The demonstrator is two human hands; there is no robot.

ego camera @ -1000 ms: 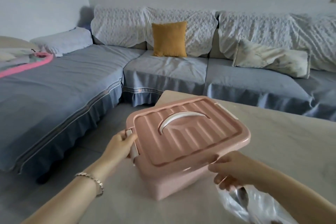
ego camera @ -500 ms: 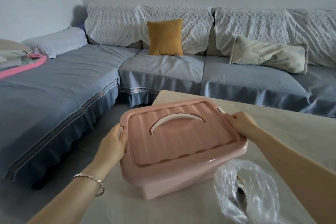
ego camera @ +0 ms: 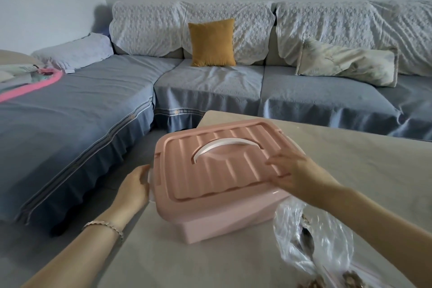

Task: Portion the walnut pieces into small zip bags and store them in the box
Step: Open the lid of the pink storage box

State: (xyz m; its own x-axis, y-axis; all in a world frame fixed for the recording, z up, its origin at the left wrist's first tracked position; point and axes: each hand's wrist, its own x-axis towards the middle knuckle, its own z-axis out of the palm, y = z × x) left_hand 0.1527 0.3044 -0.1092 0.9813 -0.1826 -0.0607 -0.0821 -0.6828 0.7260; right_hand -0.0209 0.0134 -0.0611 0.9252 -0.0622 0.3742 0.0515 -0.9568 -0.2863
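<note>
Right hand (ego camera: 294, 170) grips the pink lid (ego camera: 217, 168) by its right edge, as I see it. Left hand (ego camera: 134, 187) curls round the white latch (ego camera: 150, 186) of the box (ego camera: 222, 220), at the tabletop (ego camera: 350, 159) left edge.

A pink plastic storage box (ego camera: 233, 217) is sitting on the tabletop (ego camera: 374, 170), ribbed lid (ego camera: 217, 168) askew; a clear bag (ego camera: 327, 241) of walnut pieces (ego camera: 351, 278) is lying beside it.

Both bare forearms reach forward from the lower corners. The left hand (ego camera: 133, 187) stands on edge, thumb uppermost, cupped against the left end of the box (ego camera: 222, 220) (its fingers are out of sight). The right hand (ego camera: 294, 170) grips the right edge of the lid (ego camera: 210, 170), fingers spread over the top.
</note>
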